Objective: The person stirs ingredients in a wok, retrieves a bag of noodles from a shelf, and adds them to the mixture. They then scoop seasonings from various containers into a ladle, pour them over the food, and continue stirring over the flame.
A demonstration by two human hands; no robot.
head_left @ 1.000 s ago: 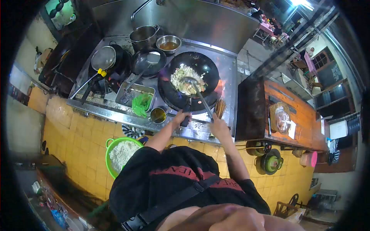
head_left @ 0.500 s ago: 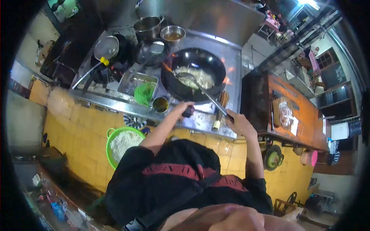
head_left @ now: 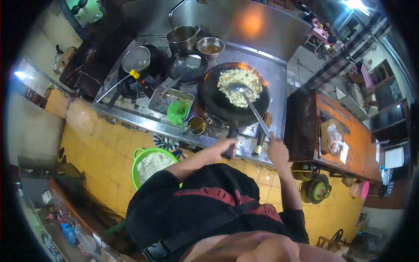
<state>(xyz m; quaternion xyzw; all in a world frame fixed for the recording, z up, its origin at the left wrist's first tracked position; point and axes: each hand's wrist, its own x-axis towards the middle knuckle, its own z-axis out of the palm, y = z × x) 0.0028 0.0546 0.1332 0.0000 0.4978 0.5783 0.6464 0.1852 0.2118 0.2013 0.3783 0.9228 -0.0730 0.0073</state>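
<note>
My left hand (head_left: 221,148) is closed around the dark handle of a black wok (head_left: 213,97) on the stove. Pale, shredded food with reddish bits (head_left: 233,81) lies toward the far side of the wok. In my right hand (head_left: 278,152) is the end of a long metal ladle (head_left: 258,116); its bowl rests against the food. A bundle of thin sticks, seemingly a bamboo brush (head_left: 263,133), lies between the wok and my right hand. Left of the wok handle stands a small metal cup (head_left: 196,125) of yellowish liquid. Orange flame glows along the wok's far rim.
A metal tray (head_left: 157,104) with a green plastic bag (head_left: 178,112) sits left of the wok. Behind are a second black pan (head_left: 187,72), a pot (head_left: 181,39) and a metal bowl (head_left: 210,46). A strainer (head_left: 136,60) lies far left. A green basin (head_left: 136,169) stands below.
The wok has tilted and its handle has come nearer my body. The food has shifted toward the far rim, and the ladle with it. My view has shifted slightly.
</note>
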